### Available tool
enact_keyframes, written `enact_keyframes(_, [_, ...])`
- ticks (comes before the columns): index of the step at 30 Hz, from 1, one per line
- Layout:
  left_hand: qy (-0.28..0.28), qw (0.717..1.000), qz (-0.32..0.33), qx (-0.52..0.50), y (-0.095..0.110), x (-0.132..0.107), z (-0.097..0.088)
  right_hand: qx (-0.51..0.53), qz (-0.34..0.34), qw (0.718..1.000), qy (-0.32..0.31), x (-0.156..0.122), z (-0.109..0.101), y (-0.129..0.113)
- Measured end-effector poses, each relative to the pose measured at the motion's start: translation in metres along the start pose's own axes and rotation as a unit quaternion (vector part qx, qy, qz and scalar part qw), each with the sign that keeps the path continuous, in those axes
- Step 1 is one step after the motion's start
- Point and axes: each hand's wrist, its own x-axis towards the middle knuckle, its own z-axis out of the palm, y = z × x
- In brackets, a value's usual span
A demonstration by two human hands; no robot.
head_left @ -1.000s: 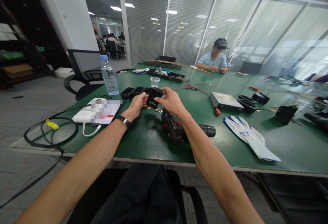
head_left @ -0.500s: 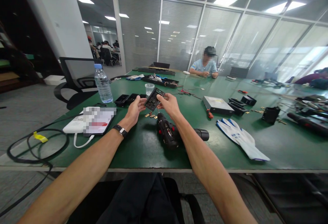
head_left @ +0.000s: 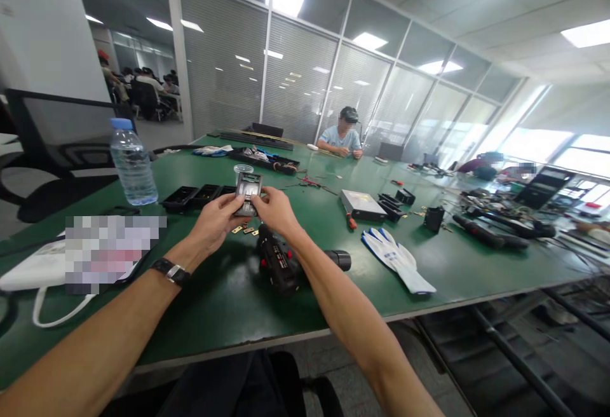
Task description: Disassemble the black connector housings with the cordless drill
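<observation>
Both my hands hold one small dark rectangular plastic part (head_left: 248, 192) upright above the green table (head_left: 229, 296). My left hand (head_left: 214, 223), with a watch on its wrist, pinches the part's left side. My right hand (head_left: 275, 211) grips its right side. Several small brass-coloured pieces (head_left: 244, 230) lie on the table just below the part. A black cordless drill (head_left: 286, 263) lies under my right forearm.
Black plastic trays (head_left: 193, 196), a clear cup (head_left: 243, 170) and a water bottle (head_left: 131, 163) stand behind my hands. A white power bank (head_left: 35, 269) lies left, white gloves (head_left: 396, 258) and a grey metal box (head_left: 362, 205) right. Another person (head_left: 342, 137) sits at the far end.
The view has swung right and up. My hands have turned the dark part from tilted to upright and brought it closer together in front of me.
</observation>
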Motion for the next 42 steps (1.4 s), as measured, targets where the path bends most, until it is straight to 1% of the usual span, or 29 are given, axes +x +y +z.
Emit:
enact_keyframes(3, [-0.006, 1.000, -0.011, -0.009, 0.001, -0.002, 0.003, -0.074, 0.006, 0.997, 0.013, 0.011, -0.012, 0.002])
enact_keyframes(5, [0.013, 1.000, -0.007, 0.018, -0.001, -0.003, 0.004, -0.127, 0.013, 0.992, 0.009, 0.023, -0.028, 0.014])
enact_keyframes(6, [0.031, 0.999, -0.002, 0.042, -0.002, -0.003, 0.005, -0.152, 0.028, 0.988, 0.008, 0.028, -0.039, 0.024])
enact_keyframes(9, [0.079, 0.991, 0.012, 0.111, -0.005, -0.003, 0.004, -0.230, 0.127, 0.965, -0.005, 0.041, -0.076, 0.064])
enact_keyframes(11, [0.103, 0.984, 0.011, 0.145, -0.007, -0.001, 0.002, -0.259, 0.172, 0.950, -0.006, 0.045, -0.101, 0.092])
enact_keyframes(13, [0.122, 0.978, 0.003, 0.168, -0.010, 0.001, 0.000, -0.283, 0.216, 0.935, -0.014, 0.044, -0.122, 0.118])
enact_keyframes(15, [0.132, 0.974, 0.000, 0.182, -0.014, 0.003, -0.003, -0.297, 0.253, 0.920, -0.025, 0.044, -0.135, 0.138])
enact_keyframes(17, [0.135, 0.971, 0.003, 0.196, -0.017, 0.005, -0.004, -0.306, 0.285, 0.908, -0.039, 0.044, -0.141, 0.153])
enact_keyframes(20, [0.126, 0.964, 0.011, 0.234, -0.020, 0.003, -0.003, -0.313, 0.321, 0.892, -0.063, 0.048, -0.141, 0.169])
enact_keyframes(23, [0.119, 0.958, 0.017, 0.262, -0.018, -0.001, 0.001, -0.317, 0.344, 0.880, -0.086, 0.055, -0.137, 0.182])
enact_keyframes(28, [0.114, 0.959, 0.008, 0.260, -0.013, -0.004, 0.007, -0.325, 0.359, 0.869, -0.098, 0.060, -0.129, 0.198])
enact_keyframes(34, [0.115, 0.959, 0.002, 0.258, -0.016, -0.004, 0.006, -0.342, 0.343, 0.871, -0.077, 0.062, -0.119, 0.210])
enact_keyframes(38, [0.113, 0.962, 0.008, 0.248, -0.018, -0.005, 0.009, -0.339, 0.315, 0.882, -0.092, 0.063, -0.106, 0.212])
enact_keyframes(42, [0.107, 0.963, 0.005, 0.248, -0.019, -0.006, 0.011, -0.337, 0.299, 0.886, -0.105, 0.065, -0.091, 0.208])
